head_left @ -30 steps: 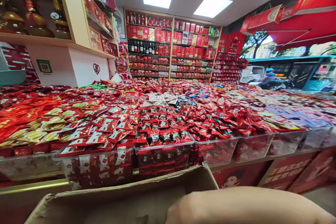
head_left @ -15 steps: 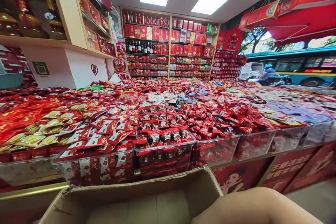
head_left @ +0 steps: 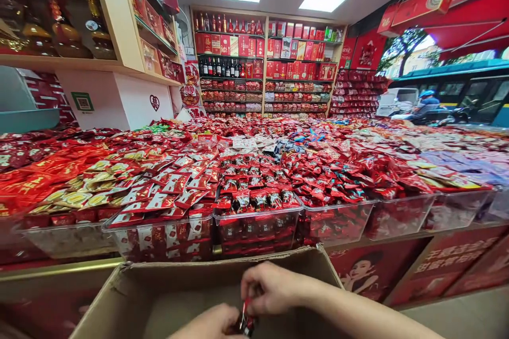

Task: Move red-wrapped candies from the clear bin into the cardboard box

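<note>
Both my hands are low in the picture, inside an open cardboard box [head_left: 159, 291]. My right hand [head_left: 270, 288] is curled, its fingers pinching the top of a small red and dark wrapped sweet [head_left: 246, 320]. Just left of it, at the bottom edge, my left hand [head_left: 214, 324] is closed against the same sweet from below. Only part of the left hand shows. In front of the box stands a clear plastic bin [head_left: 258, 225] heaped with similar dark red sweets.
A wide counter holds several clear bins of red, gold and purple wrapped sweets [head_left: 159, 196]. Shelves of red boxes and bottles [head_left: 262, 63] line the back wall. At the right, the shop opens to a street with a bus [head_left: 457, 90] and a rider.
My right forearm alone crossed the bottom before; now both hands have come into view inside the box, meeting on a small wrapped sweet. The view has shifted slightly.
</note>
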The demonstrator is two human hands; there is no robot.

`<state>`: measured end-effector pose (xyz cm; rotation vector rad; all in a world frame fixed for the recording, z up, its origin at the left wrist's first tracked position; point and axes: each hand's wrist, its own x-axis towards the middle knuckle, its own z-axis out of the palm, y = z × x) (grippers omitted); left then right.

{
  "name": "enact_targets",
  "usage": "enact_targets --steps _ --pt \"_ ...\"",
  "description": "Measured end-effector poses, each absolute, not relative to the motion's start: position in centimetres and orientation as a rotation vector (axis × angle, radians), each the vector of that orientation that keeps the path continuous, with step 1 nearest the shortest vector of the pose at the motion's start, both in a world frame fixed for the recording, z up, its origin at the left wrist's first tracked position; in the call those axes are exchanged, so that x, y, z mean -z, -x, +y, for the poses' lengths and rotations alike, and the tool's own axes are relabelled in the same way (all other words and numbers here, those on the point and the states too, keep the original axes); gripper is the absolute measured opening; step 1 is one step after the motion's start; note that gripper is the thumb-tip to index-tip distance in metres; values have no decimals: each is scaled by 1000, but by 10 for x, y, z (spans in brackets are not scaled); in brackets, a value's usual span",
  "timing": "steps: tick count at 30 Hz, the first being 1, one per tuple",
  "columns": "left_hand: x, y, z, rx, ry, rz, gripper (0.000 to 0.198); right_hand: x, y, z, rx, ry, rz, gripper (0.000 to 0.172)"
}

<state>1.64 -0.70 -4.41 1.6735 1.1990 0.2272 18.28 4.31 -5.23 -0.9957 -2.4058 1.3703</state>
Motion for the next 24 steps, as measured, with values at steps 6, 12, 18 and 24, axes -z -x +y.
enact_targets --steps 6,12,18,24 --pt "16 -31 -13 -401 -1463 1030 21 10 -185 27 -1002 911 -2152 26" --pt "4 -38 -13 -600 -1300 1024 20 16 -177 36 -801 1028 -2019 34" --pt "3 -37 -10 -646 -1327 983 16 14 -181 39 -929 951 -1878 35" --pt "1 -34 -7 -669 -1350 1023 17 17 -189 39 -1002 889 -1774 35"
